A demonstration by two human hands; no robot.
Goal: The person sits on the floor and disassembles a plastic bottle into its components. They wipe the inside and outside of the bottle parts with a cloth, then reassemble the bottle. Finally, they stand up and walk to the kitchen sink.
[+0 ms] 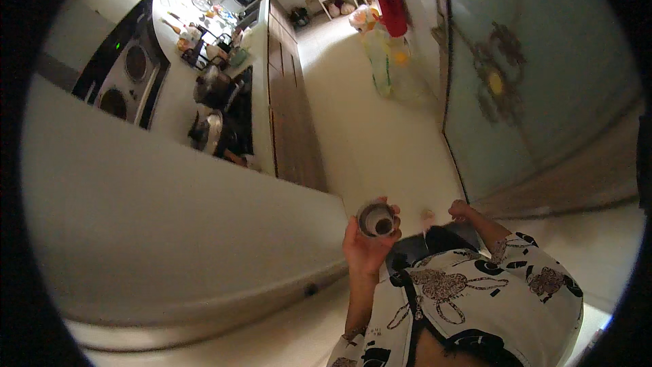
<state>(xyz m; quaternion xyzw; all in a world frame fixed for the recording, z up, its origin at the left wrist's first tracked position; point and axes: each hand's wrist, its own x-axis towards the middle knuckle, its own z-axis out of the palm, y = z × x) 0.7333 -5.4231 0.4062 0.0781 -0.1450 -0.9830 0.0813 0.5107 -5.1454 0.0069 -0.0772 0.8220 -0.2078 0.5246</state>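
Observation:
My left hand (364,255) holds a small round cup (377,220) in front of my body, with the fingers wrapped around its side. Looking into the cup from above, I see a dark round patch at the bottom; what it is cannot be made out. My right hand (460,210) hangs by my right side, near the frosted glass door, its fingers curled in and nothing visible in them. One bare foot (428,216) shows on the floor between the hands.
A pale wall (178,214) stands on my left, a frosted glass door (530,71) on my right. Ahead, the tiled floor (367,137) runs beside wooden cabinets (290,112) and a cooktop carrying a pot (211,86) and a kettle (210,130). Plastic bags (379,61) rest near the red cloth (389,0).

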